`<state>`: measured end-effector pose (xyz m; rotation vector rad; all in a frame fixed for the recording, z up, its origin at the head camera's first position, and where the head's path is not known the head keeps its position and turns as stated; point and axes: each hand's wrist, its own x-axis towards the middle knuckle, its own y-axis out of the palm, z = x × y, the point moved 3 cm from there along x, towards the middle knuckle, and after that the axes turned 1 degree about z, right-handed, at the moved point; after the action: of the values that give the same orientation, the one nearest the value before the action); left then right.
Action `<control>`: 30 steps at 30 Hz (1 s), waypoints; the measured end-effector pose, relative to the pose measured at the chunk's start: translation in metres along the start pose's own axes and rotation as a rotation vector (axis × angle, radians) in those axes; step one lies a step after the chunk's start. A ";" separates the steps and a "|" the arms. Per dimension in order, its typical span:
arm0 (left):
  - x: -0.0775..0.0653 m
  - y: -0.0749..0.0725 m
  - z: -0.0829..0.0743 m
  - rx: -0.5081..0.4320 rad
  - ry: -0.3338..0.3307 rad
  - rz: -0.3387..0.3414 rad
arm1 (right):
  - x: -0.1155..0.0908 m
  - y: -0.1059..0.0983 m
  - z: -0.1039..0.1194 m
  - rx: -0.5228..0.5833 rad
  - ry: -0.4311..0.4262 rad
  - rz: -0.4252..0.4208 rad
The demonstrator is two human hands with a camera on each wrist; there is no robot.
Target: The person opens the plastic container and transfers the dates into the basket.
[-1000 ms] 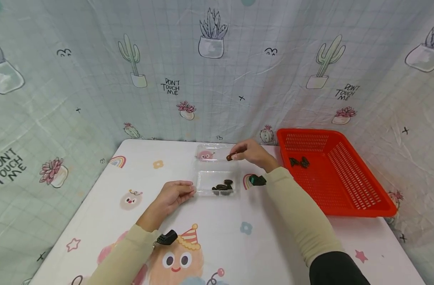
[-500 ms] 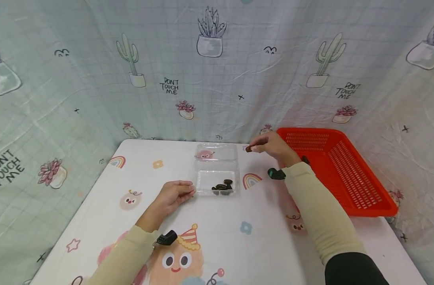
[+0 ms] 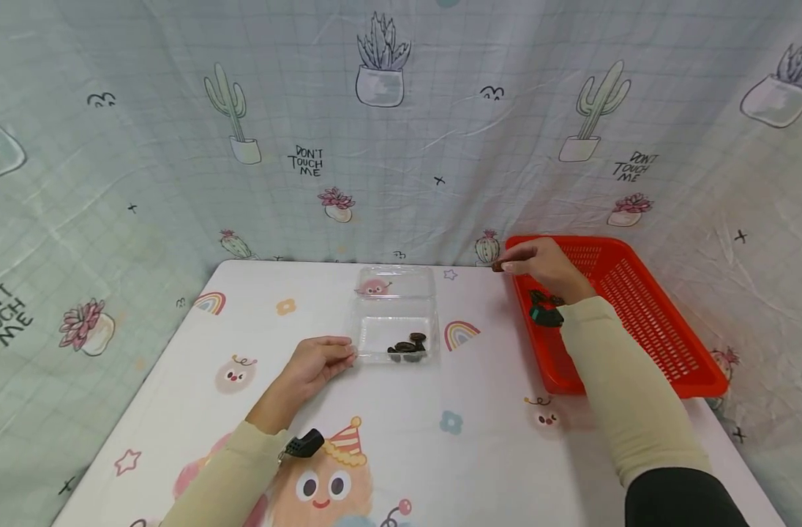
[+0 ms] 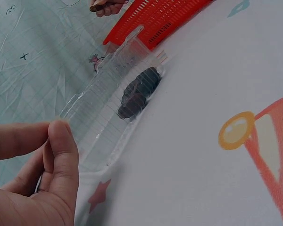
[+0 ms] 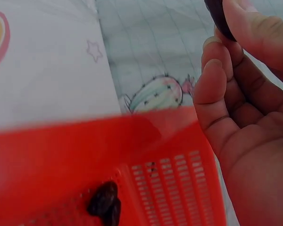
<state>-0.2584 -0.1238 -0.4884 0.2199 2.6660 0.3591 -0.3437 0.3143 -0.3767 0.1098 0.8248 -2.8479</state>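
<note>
With thumb and fingers, my left hand (image 3: 317, 362) pinches the left edge of a clear plastic clamshell box (image 3: 377, 333), which stands with its lid folded back. Several dark brown, date-like fruits (image 3: 407, 347) lie at the near right of the box; they show as a dark cluster (image 4: 140, 92) in the left wrist view. My right hand (image 3: 551, 269) is over the far left corner of a red basket (image 3: 645, 307), holding one dark fruit (image 5: 220, 19) between thumb and fingers. Inside the basket rest a few more such fruits (image 5: 104, 202), partly hidden by the wrist in the head view.
The white table (image 3: 480, 454) has cartoon prints all over. A patterned curtain (image 3: 407, 190) hangs right behind the table's far edge and along both sides. The basket takes up the far right corner, with its slotted walls rising above the table.
My right hand has moved right, from above the box's lid to the basket's far left corner, carrying the dark fruit. The left hand keeps its hold on the box.
</note>
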 end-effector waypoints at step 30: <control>-0.004 0.000 0.001 0.019 -0.003 -0.008 | -0.033 -0.063 -0.064 0.016 0.133 -0.189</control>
<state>-0.2545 -0.1247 -0.4882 0.2151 2.6671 0.3312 -0.3215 0.4054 -0.3941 0.2386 0.8813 -3.0523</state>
